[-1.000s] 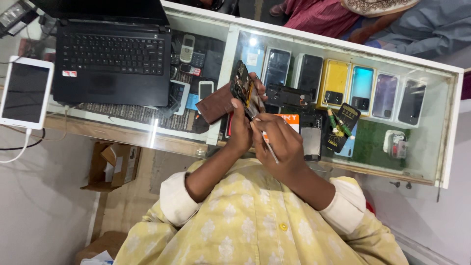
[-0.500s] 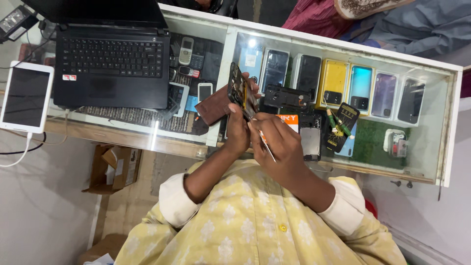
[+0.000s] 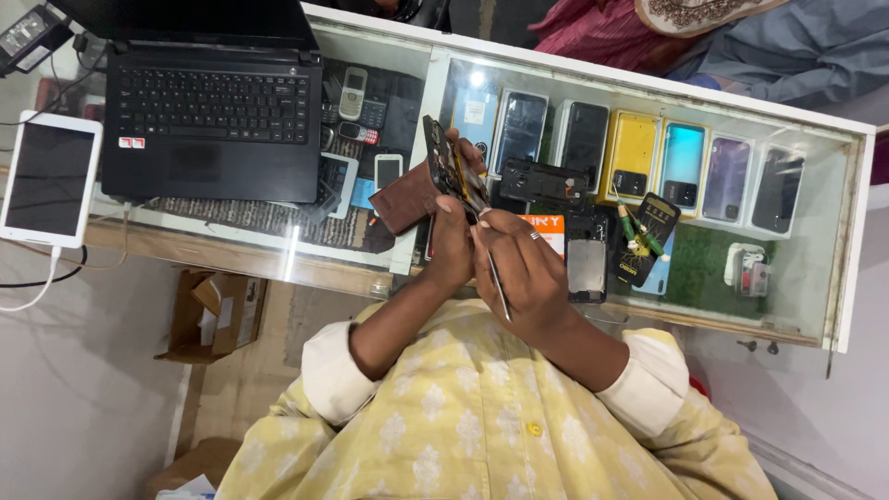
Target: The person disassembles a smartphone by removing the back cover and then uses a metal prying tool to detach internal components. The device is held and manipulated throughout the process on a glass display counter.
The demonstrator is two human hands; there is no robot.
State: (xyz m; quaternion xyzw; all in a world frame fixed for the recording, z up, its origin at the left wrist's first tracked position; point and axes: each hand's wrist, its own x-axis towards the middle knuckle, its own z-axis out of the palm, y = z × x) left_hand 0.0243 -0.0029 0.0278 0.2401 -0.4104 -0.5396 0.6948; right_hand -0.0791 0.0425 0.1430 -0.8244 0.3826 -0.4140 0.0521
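Observation:
My left hand (image 3: 451,243) holds an opened phone (image 3: 447,168) upright by its lower edge, its bare circuit side tilted toward me. My right hand (image 3: 524,267) is closed on a thin metal tool (image 3: 496,282), whose tip touches the lower part of the phone. Both hands hover above the glass counter (image 3: 352,268), just in front of my chest. A brown wallet-like case (image 3: 406,201) lies under the phone on the glass.
A black laptop (image 3: 211,120) and a white tablet (image 3: 48,178) sit at the left. Phone boxes (image 3: 630,157) and old handsets (image 3: 352,93) lie under the glass. A phone back shell (image 3: 587,264), screwdrivers (image 3: 639,231) and a black part (image 3: 542,181) rest at the right. Another person sits across (image 3: 741,46).
The phone and both hands have shifted slightly; the tool stays against the phone's lower part.

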